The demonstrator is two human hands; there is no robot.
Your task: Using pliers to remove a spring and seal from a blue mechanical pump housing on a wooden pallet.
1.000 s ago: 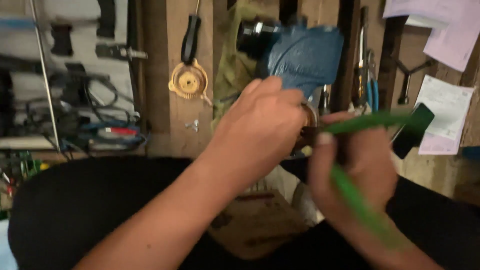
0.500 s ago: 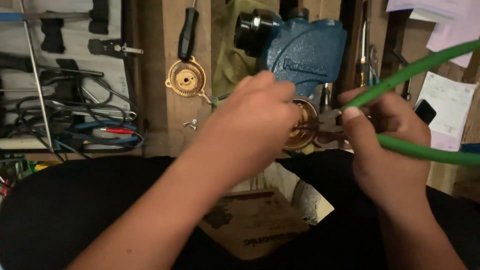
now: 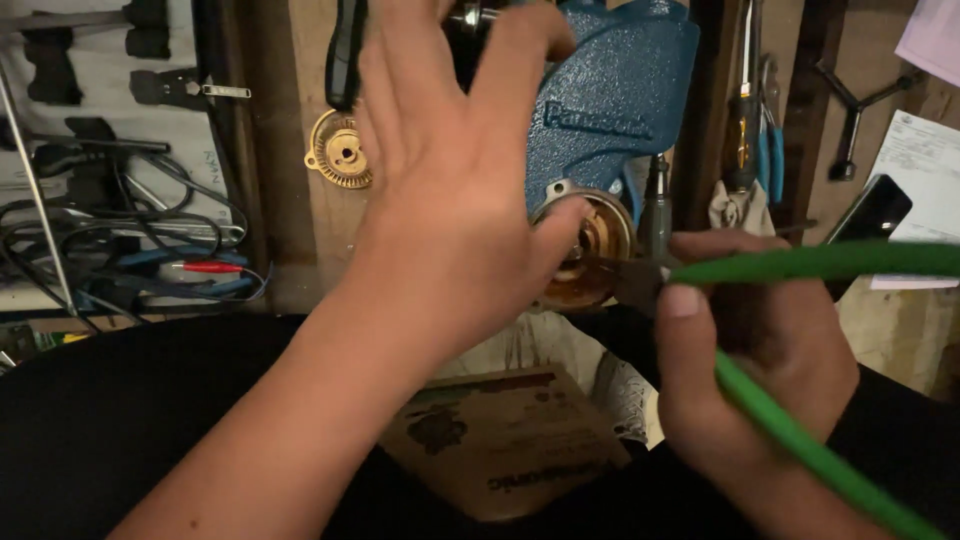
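My left hand (image 3: 455, 190) is spread flat with fingers apart, resting against the blue cast pump housing (image 3: 615, 95) and covering its left side. Its thumb reaches the round brass part (image 3: 590, 250) at the housing's lower end. My right hand (image 3: 755, 355) grips pliers with green handles (image 3: 800, 265); one handle runs right, the other slants down to the lower right. The dark jaws (image 3: 630, 278) of the pliers touch the brass part's edge.
A second brass disc (image 3: 340, 150) lies on the wooden bench at the left. Tangled cables and a red-handled tool (image 3: 205, 267) sit far left. Screwdrivers and blue-handled tools (image 3: 765, 140) hang at the right, with papers (image 3: 920, 190) beyond. A brown cardboard box (image 3: 510, 440) rests on my lap.
My left hand opened out and rose over the blue housing. The view moved closer. My right hand stays on the green-handled pliers at the brass part.
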